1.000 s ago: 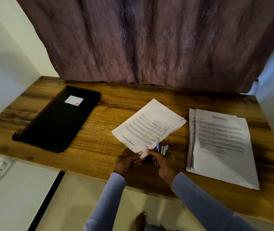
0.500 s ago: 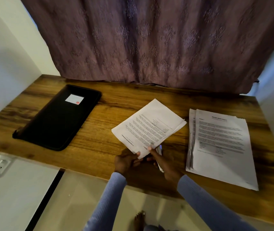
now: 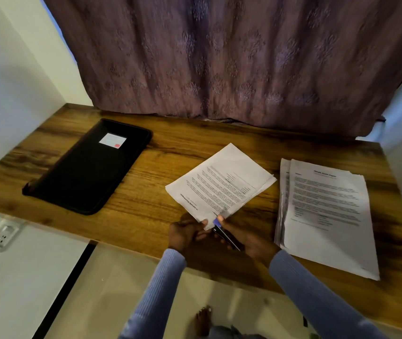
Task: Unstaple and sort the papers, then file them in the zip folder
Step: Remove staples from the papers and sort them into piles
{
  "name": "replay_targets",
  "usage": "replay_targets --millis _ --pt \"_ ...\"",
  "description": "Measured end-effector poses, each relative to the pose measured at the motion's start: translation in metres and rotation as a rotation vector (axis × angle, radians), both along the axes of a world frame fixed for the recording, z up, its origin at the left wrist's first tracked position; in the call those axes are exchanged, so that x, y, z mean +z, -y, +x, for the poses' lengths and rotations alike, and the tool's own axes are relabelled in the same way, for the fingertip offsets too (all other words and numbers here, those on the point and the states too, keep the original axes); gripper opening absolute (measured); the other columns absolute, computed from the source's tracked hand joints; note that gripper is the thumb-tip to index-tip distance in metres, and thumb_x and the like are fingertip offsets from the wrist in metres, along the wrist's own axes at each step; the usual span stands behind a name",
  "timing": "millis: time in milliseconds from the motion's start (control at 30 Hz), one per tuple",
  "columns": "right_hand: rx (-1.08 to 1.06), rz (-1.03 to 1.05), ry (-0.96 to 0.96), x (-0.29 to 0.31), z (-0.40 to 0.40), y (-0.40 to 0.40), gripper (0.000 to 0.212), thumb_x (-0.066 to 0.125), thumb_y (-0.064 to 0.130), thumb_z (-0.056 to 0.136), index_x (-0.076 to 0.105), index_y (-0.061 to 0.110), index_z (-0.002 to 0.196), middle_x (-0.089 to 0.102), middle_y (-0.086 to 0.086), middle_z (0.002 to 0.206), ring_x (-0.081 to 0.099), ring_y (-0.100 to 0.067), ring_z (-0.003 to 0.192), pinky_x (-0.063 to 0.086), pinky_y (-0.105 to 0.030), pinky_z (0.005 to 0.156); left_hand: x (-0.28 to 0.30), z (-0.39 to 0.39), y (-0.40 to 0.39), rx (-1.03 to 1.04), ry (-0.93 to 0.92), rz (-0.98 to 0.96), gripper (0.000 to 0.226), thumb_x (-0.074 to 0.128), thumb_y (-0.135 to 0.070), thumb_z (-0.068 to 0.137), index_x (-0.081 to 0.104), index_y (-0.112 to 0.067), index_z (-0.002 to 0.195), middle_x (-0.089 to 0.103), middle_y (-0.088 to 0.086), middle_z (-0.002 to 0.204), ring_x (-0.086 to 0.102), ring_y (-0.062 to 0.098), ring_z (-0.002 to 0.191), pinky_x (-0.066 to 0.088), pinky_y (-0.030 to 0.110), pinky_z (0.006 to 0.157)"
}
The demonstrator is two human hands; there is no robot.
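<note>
Both hands are seen low in the head view, just over the near edge of the brown wood-grain table. The left hand, in a ribbed light-blue sleeve, pinches the near corner of a small stapled bundle of white printed papers between thumb and fingers. The right hand is curled around a slim dark staple remover with a blue tip, and the blue tip is placed right at the same paper corner, touching it or almost touching; the staple itself is too small to be seen. The bundle is turned at an angle, with its far part resting on the table and its near corner lifted a little in the fingers.

To the right of the hands, a thicker stack of white printed sheets lies flat on the table, slightly fanned at its left edge, near the bundle but apart from it. Farther to the left, well apart from the papers, a black rectangular zip folder with a small white label lies flat and looks closed.

Below the table on the left, a white wall socket is seen. Behind the table, a purple patterned curtain hangs down to its far edge.
</note>
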State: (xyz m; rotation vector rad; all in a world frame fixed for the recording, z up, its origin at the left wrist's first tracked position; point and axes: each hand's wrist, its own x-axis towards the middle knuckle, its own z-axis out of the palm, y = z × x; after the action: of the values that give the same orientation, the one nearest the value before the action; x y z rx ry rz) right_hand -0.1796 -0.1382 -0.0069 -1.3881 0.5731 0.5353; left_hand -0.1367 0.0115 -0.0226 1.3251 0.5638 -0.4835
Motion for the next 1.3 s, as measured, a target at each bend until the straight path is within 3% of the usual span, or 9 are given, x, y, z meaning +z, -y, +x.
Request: replay_targets --millis 267,400,567,700,967,1067,1167,1300 --pt "-0.027 0.103 -0.062 -0.003 0.009 -0.009 0.03 0.064 0.043 0.082 0.065 0.014 0.087 0.063 0.001 0.07 0.058 -0.008 0.06 0.049 -0.019 0.048 0.003 -0.005 -0.003 0.0 0.026 -0.019 0.021 0.073 0.006 0.072 0.065 0.01 0.092 0.067 0.022 0.087 0.066 0.02 0.055 0.051 0.023 0.046" --pt "-0.042 0.212 -0.164 -0.003 0.012 -0.01 0.022 0.067 0.035 0.081 0.066 0.013 0.08 0.062 0.0 0.067 0.06 -0.009 0.062 0.051 -0.019 0.052 0.006 -0.005 -0.002 0.007 -0.036 -0.074 0.034 0.073 0.008 0.071 0.06 0.014 0.102 0.065 0.016 0.07 0.06 0.018 0.046 0.045 0.022 0.041" --pt "-0.039 0.281 -0.173 -0.003 0.014 -0.01 0.029 0.066 0.03 0.083 0.072 0.016 0.059 0.059 0.001 0.057 0.056 -0.009 0.055 0.046 -0.018 0.051 0.006 -0.004 -0.004 -0.042 -0.075 -0.102 0.03 0.07 0.008 0.074 0.064 0.009 0.103 0.071 0.019 0.086 0.069 0.025 0.064 0.056 0.03 0.054" --pt "-0.093 0.288 -0.168 -0.008 0.014 -0.012 0.018 0.068 0.027 0.081 0.072 0.013 0.069 0.059 0.0 0.057 0.056 -0.009 0.05 0.047 -0.018 0.045 0.008 -0.002 -0.004 -0.078 -0.123 -0.089 0.025 0.069 0.008 0.074 0.065 0.007 0.099 0.072 0.016 0.079 0.069 0.026 0.067 0.057 0.032 0.063" --pt "-0.132 0.297 -0.147 -0.016 0.016 -0.013 0.018 0.071 0.025 0.078 0.067 0.01 0.088 0.063 -0.001 0.062 0.059 -0.01 0.051 0.046 -0.019 0.044 0.007 -0.003 -0.004 -0.109 -0.071 -0.082 0.032 0.069 0.004 0.078 0.061 0.009 0.108 0.072 0.018 0.087 0.071 0.025 0.068 0.059 0.028 0.06" --pt "-0.154 0.27 -0.129 -0.016 0.019 -0.013 0.011 0.069 0.022 0.079 0.067 0.012 0.082 0.062 0.001 0.058 0.057 -0.009 0.048 0.045 -0.018 0.044 0.005 -0.005 -0.001 -0.098 -0.03 -0.079 0.033 0.072 -0.02 0.081 0.065 -0.004 0.108 0.073 0.016 0.093 0.071 0.026 0.073 0.059 0.034 0.067" --pt "-0.135 0.232 -0.133 -0.016 0.02 -0.015 0.012 0.069 0.022 0.079 0.066 0.011 0.083 0.062 0.001 0.06 0.058 -0.01 0.053 0.046 -0.02 0.049 0.003 -0.004 0.002 -0.138 -0.013 -0.066 0.048 0.077 -0.046 0.069 0.067 -0.018 0.106 0.074 0.009 0.094 0.071 0.027 0.086 0.057 0.045 0.081" --pt "-0.122 0.184 -0.141 -0.014 0.02 -0.017 0.01 0.065 0.018 0.083 0.066 0.011 0.09 0.065 -0.003 0.076 0.06 -0.015 0.069 0.048 -0.023 0.06 0.004 -0.002 0.006 -0.188 -0.014 -0.048 0.053 0.081 -0.029 0.069 0.063 -0.01 0.115 0.072 0.012 0.098 0.07 0.029 0.087 0.059 0.04 0.073"
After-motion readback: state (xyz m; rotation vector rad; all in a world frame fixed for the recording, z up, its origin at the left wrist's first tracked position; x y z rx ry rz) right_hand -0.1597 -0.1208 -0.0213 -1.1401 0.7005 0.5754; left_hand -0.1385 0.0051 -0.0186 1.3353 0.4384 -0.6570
